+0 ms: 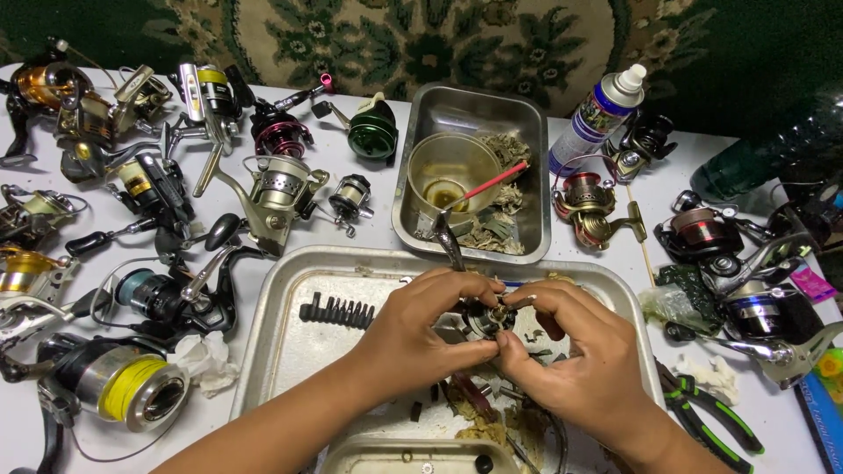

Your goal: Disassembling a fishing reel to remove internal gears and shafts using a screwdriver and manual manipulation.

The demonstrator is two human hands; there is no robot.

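Both hands, left hand (pixel 421 325) and right hand (pixel 571 351), pinch closed on a small dark metal reel part (pixel 486 318) with a brass centre, above the greasy steel tray (pixel 290 351) on the white counter (pixel 615 254). Likely stiff, light, slippery; grip its rim. Fingers hide most of it.
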